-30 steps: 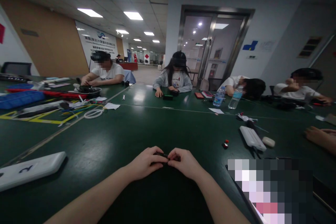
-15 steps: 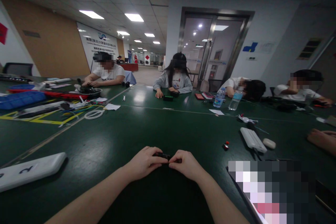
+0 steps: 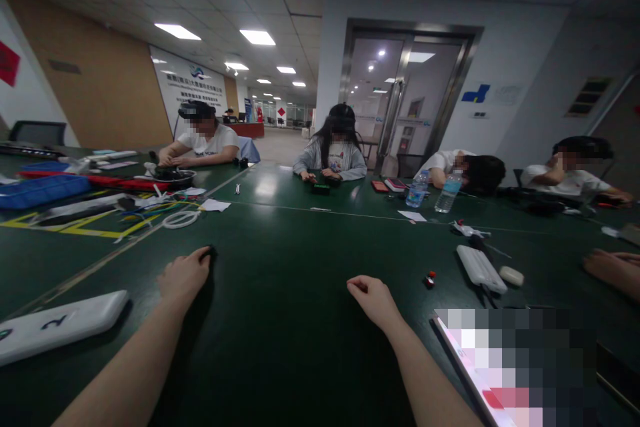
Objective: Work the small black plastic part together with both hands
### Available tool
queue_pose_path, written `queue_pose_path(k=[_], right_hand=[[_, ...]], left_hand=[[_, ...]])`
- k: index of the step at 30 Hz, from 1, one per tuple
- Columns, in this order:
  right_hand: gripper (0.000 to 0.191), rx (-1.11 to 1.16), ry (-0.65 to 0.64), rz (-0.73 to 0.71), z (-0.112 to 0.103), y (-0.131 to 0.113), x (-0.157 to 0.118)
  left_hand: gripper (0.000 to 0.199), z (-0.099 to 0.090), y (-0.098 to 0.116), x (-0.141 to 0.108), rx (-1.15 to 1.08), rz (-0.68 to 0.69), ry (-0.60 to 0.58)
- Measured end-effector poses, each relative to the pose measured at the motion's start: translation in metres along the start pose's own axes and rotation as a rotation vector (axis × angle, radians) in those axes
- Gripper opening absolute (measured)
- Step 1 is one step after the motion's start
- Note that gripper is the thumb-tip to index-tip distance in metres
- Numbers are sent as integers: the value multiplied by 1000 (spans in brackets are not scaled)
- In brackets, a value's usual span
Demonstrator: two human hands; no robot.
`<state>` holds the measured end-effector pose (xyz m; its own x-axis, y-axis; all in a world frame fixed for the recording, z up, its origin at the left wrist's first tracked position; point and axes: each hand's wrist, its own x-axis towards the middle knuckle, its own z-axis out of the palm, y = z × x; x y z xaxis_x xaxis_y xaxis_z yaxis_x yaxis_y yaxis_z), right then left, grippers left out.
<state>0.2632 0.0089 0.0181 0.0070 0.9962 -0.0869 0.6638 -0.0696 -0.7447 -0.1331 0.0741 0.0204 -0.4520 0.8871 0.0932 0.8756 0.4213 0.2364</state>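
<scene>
A white plastic case (image 3: 63, 318) with a dark numeral is lying at the near left of the green workbench (image 3: 300, 247). The left hand (image 3: 184, 278) is positioned just right of the case, with its fingers curled and its fingertips (image 3: 203, 253) touching a small black object (image 3: 211, 253) on the bench; whether they are grasping it cannot be determined. A coil of white cable (image 3: 180, 219) is lying farther ahead, well apart from the hand. The right hand (image 3: 373, 300) is positioned well to the right of the object, with its fingers loosely bent, grasping nothing visible. Farther right, a small red-and-black part (image 3: 429, 279) is sitting near a white plastic bar (image 3: 481, 269) and a cream oval item (image 3: 511, 275). A co-worker's hand (image 3: 613, 265) is lying at the right edge, with its fingers relaxed.
</scene>
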Motion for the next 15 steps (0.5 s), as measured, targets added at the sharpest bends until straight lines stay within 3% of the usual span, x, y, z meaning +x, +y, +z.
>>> queue_pose_path(k=[7,15], right_hand=[[25,4,-29,21,-1,-2,-1],[26,-37,-69,16,0,-2,-1]], left_hand=[[49,7,-17,7,-78,-172,67],[45,9,-17,11,-158,-188,84]])
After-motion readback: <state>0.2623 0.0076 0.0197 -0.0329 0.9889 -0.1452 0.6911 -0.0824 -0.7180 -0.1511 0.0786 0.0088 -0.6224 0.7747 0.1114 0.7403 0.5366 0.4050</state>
